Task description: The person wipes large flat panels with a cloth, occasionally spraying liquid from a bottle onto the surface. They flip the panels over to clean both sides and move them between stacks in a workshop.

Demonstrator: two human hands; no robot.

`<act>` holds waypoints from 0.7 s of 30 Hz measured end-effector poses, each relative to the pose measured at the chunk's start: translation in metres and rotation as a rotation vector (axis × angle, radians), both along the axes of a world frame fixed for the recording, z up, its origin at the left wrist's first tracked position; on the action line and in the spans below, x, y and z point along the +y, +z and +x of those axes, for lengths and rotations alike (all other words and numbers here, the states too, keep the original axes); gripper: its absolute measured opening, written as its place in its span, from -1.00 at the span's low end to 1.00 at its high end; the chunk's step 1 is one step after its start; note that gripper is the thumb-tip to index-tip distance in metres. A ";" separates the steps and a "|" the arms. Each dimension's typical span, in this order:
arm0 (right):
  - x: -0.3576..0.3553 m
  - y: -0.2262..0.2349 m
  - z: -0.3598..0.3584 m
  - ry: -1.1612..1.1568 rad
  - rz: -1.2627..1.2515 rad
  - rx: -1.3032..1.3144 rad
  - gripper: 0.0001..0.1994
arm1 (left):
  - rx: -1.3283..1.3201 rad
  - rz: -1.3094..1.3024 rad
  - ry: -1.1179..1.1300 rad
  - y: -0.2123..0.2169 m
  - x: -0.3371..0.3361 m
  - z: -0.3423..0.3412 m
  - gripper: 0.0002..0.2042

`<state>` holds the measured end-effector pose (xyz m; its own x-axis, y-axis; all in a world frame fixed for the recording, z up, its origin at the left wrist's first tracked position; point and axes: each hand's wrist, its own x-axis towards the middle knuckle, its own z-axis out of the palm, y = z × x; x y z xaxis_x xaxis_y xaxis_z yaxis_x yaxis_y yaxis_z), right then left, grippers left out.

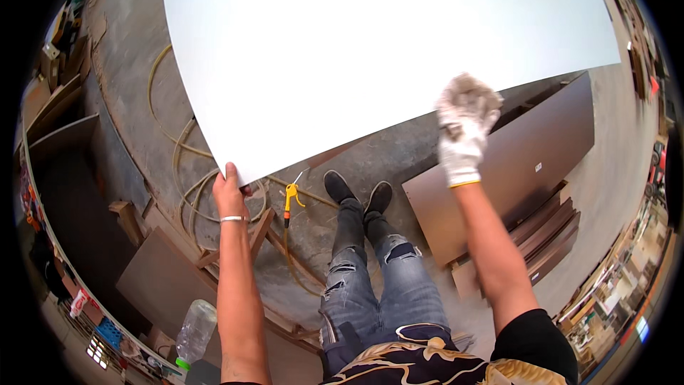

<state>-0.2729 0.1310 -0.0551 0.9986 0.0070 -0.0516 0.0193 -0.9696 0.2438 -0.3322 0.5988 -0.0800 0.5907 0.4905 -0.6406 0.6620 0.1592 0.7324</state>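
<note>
A large white panel (370,50) fills the upper part of the view, its near edge slanting up to the right. At the panel's near left corner, my bare left hand (231,192) is closed on the edge, thumb on top. My right hand (462,132) wears a white knitted glove with a yellow cuff edge. It is closed around what looks like a bunched, greyish rag (474,96), at the near edge of the panel's white face. Motion blurs the fingers, and the panel's underside is hidden.
A yellow air blow gun (291,192) with a coiled hose (178,142) is left of my feet. Brown boards (513,164) lie to the right. At lower left are a clear plastic bottle (196,331) and a brown panel (167,281). Wood pieces (613,292) line the right rim.
</note>
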 end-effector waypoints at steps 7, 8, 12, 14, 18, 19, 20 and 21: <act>0.166 -0.014 -0.043 0.514 0.483 0.224 -0.28 | 0.102 0.012 -0.065 0.005 0.015 -0.004 -0.61; 0.143 -0.001 -0.022 0.343 0.393 0.295 -0.31 | 0.104 0.007 -0.076 0.009 0.020 -0.006 -0.61; -0.026 -0.024 0.006 -0.227 0.326 -0.166 -0.52 | 0.043 -0.054 -0.113 0.006 0.001 0.004 -0.62; 0.041 -0.001 0.012 -0.169 0.420 -0.056 -0.47 | 0.062 -0.024 -0.105 0.007 0.009 0.000 -0.62; 0.224 0.019 -0.009 0.277 0.644 0.607 -0.31 | 0.088 0.001 -0.108 -0.002 0.014 -0.003 -0.63; 0.236 -0.022 -0.046 0.467 0.582 0.484 -0.30 | 0.092 -0.016 -0.118 -0.012 0.005 -0.001 -0.63; 0.223 0.020 -0.019 0.528 0.780 0.774 -0.34 | 0.095 0.004 -0.124 -0.011 0.018 -0.006 -0.63; 0.205 0.007 -0.015 0.484 0.774 0.619 -0.35 | 0.101 0.031 -0.122 -0.009 0.030 -0.012 -0.62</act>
<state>-0.2880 0.3359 -0.0485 0.6848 0.6367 -0.3545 0.3476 -0.7129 -0.6090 -0.3438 0.6291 -0.0889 0.5806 0.4395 -0.6854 0.7457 0.0510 0.6643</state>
